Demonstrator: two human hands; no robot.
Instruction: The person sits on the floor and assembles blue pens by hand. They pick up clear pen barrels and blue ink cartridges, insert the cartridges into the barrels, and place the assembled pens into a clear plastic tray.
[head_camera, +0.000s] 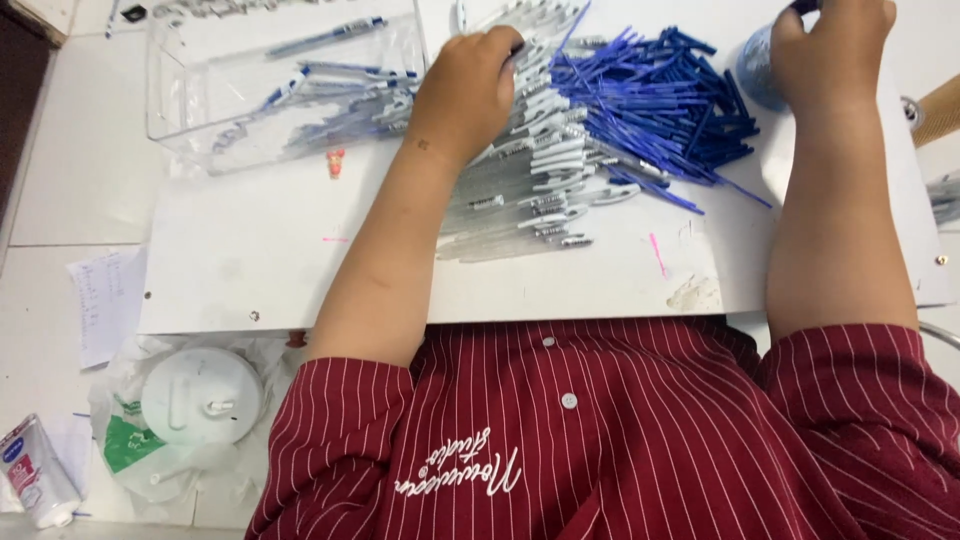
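one head-worn view, steeply downward and close over the white board (300, 270)

left hand (470, 85) lies knuckles-up, fingers curled down; right hand (832, 42) reaches farther forward, fingers bent, both forearms bare.

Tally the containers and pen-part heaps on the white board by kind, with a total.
Clear plastic tray: 1
Blue cup under the right hand: 1
Heap of clear pen barrels under the left hand: 1
Heap of blue refills: 1
Total: 4
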